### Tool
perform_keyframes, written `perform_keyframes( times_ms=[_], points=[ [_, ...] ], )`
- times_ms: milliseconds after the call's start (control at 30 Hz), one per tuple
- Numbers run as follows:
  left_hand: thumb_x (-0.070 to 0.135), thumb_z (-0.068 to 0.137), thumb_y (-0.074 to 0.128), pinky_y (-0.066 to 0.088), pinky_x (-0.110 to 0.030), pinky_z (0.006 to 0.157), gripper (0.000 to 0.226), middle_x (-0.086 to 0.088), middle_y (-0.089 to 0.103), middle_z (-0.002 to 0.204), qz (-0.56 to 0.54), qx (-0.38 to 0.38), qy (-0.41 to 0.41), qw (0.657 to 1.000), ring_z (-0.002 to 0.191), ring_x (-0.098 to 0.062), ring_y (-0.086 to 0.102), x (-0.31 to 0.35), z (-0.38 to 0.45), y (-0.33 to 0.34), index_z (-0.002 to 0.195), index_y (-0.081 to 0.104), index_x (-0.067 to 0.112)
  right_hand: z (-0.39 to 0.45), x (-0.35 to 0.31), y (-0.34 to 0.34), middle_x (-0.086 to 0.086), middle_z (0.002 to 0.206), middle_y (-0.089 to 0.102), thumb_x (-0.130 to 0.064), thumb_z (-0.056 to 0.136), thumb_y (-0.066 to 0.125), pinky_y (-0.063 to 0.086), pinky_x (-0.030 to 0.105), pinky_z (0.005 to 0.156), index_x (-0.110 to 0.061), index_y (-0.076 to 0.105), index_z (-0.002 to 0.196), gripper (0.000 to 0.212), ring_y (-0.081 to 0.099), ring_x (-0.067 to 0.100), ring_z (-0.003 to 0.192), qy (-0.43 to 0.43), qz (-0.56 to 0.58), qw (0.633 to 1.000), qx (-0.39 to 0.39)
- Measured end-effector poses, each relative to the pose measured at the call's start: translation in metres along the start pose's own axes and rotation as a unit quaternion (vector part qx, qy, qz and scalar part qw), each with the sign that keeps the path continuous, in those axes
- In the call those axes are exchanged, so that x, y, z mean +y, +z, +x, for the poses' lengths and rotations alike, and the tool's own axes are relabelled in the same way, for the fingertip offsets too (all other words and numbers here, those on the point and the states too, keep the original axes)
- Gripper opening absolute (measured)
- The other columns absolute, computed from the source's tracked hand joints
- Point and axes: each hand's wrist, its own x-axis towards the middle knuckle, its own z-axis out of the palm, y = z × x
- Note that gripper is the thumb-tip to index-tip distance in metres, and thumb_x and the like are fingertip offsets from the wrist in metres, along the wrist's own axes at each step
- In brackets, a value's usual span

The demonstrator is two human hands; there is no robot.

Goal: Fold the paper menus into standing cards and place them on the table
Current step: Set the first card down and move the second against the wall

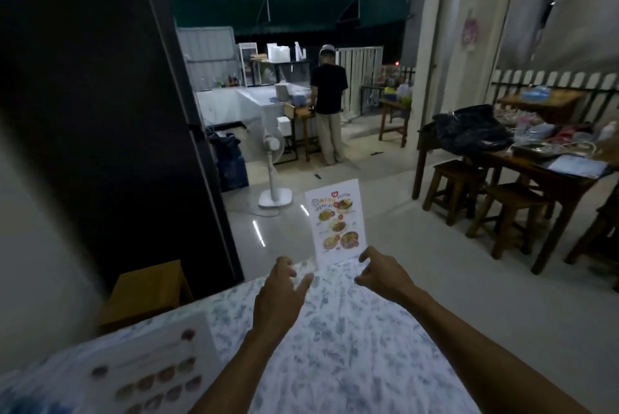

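At the far edge of the table covered in a white cloth with a blue-grey leaf print [335, 340], both hands reach forward on extended forearms; the left hand [284, 283] is loosely spread, forefinger pointing ahead and thumb raised, holding nothing, just beside the lower left corner of the folded white paper menu card printed with colour photographs of dishes [336, 222]; the right hand [378, 271] is narrowed to a pinch at the card's lower right corner, though whether the fingertips actually touch the paper cannot be told. The card stands upright at the table's far edge, printed face toward the camera, leaning slightly to the left. The step in hand appears to be placement: the fold looks complete and the card is being steadied or released. The next move calls for withdrawing both hands without brushing the card, since light paper near an edge could tip; then a further sheet is taken. A blurred stack of flat white menu sheets with dish photographs [150, 377] lies at the near left of the table, awaiting folding. Beyond, a white pedestal fan [273, 162] stands on the tiled floor.
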Motion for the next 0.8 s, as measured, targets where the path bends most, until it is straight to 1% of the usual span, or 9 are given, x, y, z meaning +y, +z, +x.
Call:
perform_keyframes(
  times_ms=[100,333,400,467,533,567,633,733,800],
  points=[
    [0.058,0.088,0.060,0.053,-0.029,0.075,0.047,0.013,0.059,0.106,-0.008,0.009,-0.020,1.000,0.087,-0.006,0.062,-0.016,-0.052,-0.039,0.122,0.045,0.029,-0.047,-0.044,0.029,-0.002,0.091,0.076,-0.036,0.079,0.079,0.058,0.037,0.074,-0.023,0.052,0.113,0.045,0.069,0.016,0.082,-0.026,0.014,0.999,-0.019],
    [0.063,0.086,0.060,0.059,-0.033,0.076,0.048,0.014,0.061,0.105,-0.013,0.038,-0.082,0.996,0.088,-0.004,0.064,-0.079,-0.140,-0.110,0.121,0.046,0.033,-0.111,-0.136,0.103,-0.004,0.092,0.075,-0.038,0.078,0.078,0.058,0.036,0.076,-0.025,0.053,0.113,0.045,0.069,0.013,0.083,-0.096,0.032,0.992,-0.079],
    [0.062,0.085,0.060,0.061,-0.035,0.071,0.044,0.013,0.060,0.105,-0.029,0.042,-0.122,0.991,0.088,-0.006,0.063,-0.102,-0.156,-0.126,0.117,0.047,0.034,-0.119,-0.152,0.120,-0.003,0.094,0.075,-0.037,0.079,0.076,0.058,0.038,0.074,-0.024,0.052,0.115,0.045,0.068,0.015,0.086,-0.112,0.027,0.988,-0.103],
    [0.052,0.088,0.063,0.057,-0.029,0.063,0.035,0.012,0.058,0.103,-0.028,0.046,-0.165,0.985,0.084,-0.008,0.062,-0.123,-0.169,-0.146,0.112,0.047,0.031,-0.123,-0.165,0.135,-0.004,0.096,0.075,-0.036,0.081,0.075,0.057,0.037,0.071,-0.023,0.051,0.117,0.045,0.067,0.015,0.086,-0.116,0.025,0.985,-0.126],
    [0.047,0.091,0.061,0.049,-0.025,0.064,0.029,0.013,0.060,0.102,0.003,0.051,-0.180,0.982,0.081,-0.008,0.059,-0.147,-0.177,-0.164,0.110,0.046,0.032,-0.121,-0.176,0.150,-0.003,0.095,0.076,-0.035,0.081,0.075,0.058,0.039,0.077,-0.023,0.051,0.118,0.046,0.067,0.016,0.090,-0.120,0.024,0.983,-0.135],
    [0.047,0.092,0.060,0.049,-0.024,0.067,0.027,0.014,0.061,0.103,0.008,0.055,-0.190,0.980,0.081,-0.007,0.060,-0.158,-0.178,-0.173,0.111,0.046,0.033,-0.120,-0.182,0.157,-0.003,0.094,0.076,-0.035,0.082,0.076,0.058,0.040,0.080,-0.023,0.051,0.119,0.047,0.066,0.017,0.092,-0.119,0.023,0.983,-0.139],
    [0.050,0.093,0.058,0.049,-0.025,0.071,0.029,0.012,0.064,0.103,0.019,0.067,-0.215,0.974,0.085,-0.009,0.063,-0.178,-0.175,-0.188,0.111,0.048,0.030,-0.112,-0.189,0.171,-0.002,0.096,0.076,-0.035,0.082,0.077,0.058,0.037,0.081,-0.022,0.050,0.122,0.050,0.067,0.016,0.092,-0.109,0.022,0.984,-0.142],
    [0.051,0.093,0.057,0.046,-0.030,0.063,0.030,0.005,0.063,0.091,0.077,0.084,-0.241,0.964,0.079,-0.014,0.063,-0.204,-0.168,-0.203,0.099,0.045,0.023,-0.094,-0.197,0.188,0.004,0.108,0.074,-0.036,0.083,0.078,0.056,0.030,0.077,-0.021,0.047,0.128,0.056,0.070,0.018,0.092,-0.103,0.015,0.983,-0.151],
    [0.056,0.089,0.059,0.050,-0.033,0.064,0.037,0.005,0.061,0.088,0.091,0.091,-0.253,0.959,0.075,-0.014,0.062,-0.224,-0.162,-0.208,0.096,0.042,0.024,-0.080,-0.200,0.200,0.006,0.113,0.072,-0.036,0.084,0.077,0.056,0.030,0.077,-0.019,0.046,0.129,0.058,0.070,0.020,0.095,-0.107,0.003,0.981,-0.165]
  ],
)
